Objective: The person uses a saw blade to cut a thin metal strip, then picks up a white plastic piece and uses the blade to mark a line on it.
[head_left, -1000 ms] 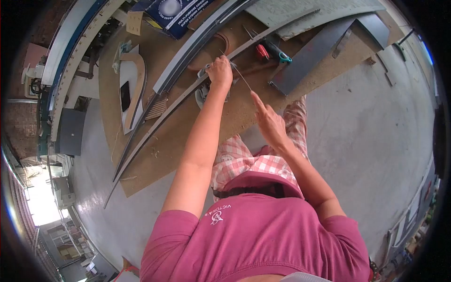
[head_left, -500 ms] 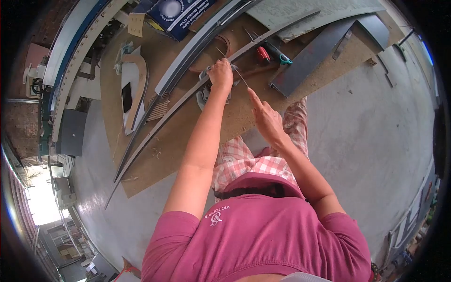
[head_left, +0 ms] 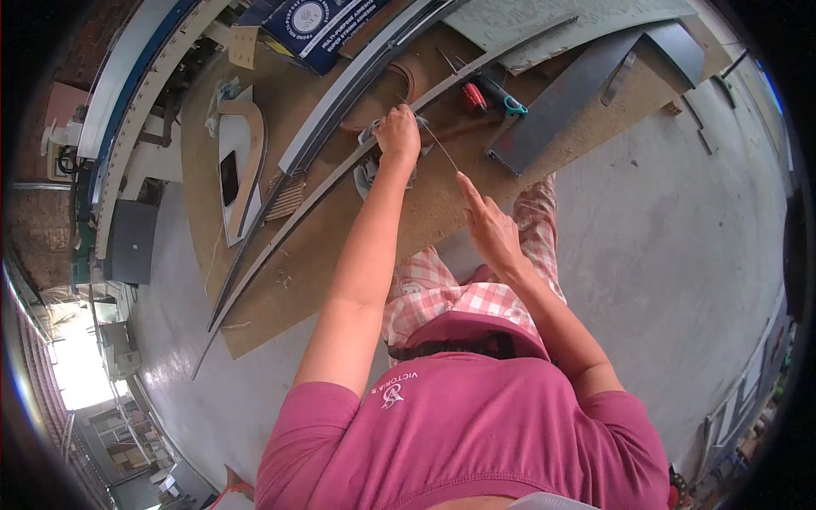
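Observation:
My left hand [head_left: 397, 133] is closed on a long narrow metal strip [head_left: 319, 197] that runs diagonally over the worktable. Beneath and around it is a grey object [head_left: 364, 176], perhaps a vise, partly hidden by my wrist. In my right hand [head_left: 490, 228] is a thin, file-like metal rod [head_left: 442, 148], with the index finger stretched along its near end. The rod crosses the strip just beside my left hand's fingers, its far tip partly covered by them. A red-handled tool [head_left: 474, 97] and a teal-and-black tool [head_left: 512, 105] lie beyond.
Bulkier grey-black profiles [head_left: 327, 127] run beside the strip. On the brown board [head_left: 319, 276] are a dark angled panel [head_left: 565, 106], a curved wooden piece [head_left: 252, 140], a phone [head_left: 229, 177] and a blue adhesive box [head_left: 327, 42]. Grey floor [head_left: 654, 238] lies right.
My right hand has drawn back slightly toward my body, pulling the rod along with it across the strip. My left hand keeps its hold in nearly the same place.

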Tool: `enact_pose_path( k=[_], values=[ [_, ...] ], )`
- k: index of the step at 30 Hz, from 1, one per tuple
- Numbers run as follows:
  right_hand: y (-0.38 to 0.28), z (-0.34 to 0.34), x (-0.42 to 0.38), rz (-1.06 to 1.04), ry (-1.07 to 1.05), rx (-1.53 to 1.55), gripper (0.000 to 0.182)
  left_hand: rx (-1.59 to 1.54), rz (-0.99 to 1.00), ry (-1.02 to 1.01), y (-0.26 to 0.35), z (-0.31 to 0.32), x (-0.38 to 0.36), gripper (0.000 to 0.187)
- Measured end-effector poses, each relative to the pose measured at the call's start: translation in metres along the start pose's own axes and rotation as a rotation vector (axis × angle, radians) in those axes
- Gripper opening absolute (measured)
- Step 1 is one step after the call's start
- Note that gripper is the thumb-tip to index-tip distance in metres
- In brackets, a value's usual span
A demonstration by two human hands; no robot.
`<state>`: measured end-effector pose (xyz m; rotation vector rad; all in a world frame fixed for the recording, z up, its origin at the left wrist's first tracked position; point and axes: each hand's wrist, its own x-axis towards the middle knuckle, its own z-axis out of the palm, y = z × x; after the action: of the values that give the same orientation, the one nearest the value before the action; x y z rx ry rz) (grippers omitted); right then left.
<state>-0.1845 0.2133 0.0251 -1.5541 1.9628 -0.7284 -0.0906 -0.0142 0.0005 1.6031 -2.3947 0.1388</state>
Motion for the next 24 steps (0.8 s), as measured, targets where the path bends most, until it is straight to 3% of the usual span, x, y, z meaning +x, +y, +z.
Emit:
enact_pose_path(
  k=[11, 15, 17, 24],
  values=[
    [0.002, 0.003, -0.005, -0.014, 0.002, 0.024, 0.061, -0.003, 0.001, 0.006, -0.002, 0.004, -0.001, 0.018],
    [-0.007, 0.003, 0.013, -0.033, 0.014, 0.023, 0.063, -0.017, -0.021, -0.029, -0.002, 0.0, -0.001, 0.017],
    [-0.004, 0.006, 0.018, -0.054, 0.027, 0.005, 0.063, 0.037, -0.037, -0.154, -0.001, -0.005, -0.001, 0.016],
    [-0.003, 0.005, 0.003, -0.035, 0.028, 0.047, 0.064, 0.022, -0.033, -0.148, 0.0, -0.001, -0.005, 0.016]
  ],
)
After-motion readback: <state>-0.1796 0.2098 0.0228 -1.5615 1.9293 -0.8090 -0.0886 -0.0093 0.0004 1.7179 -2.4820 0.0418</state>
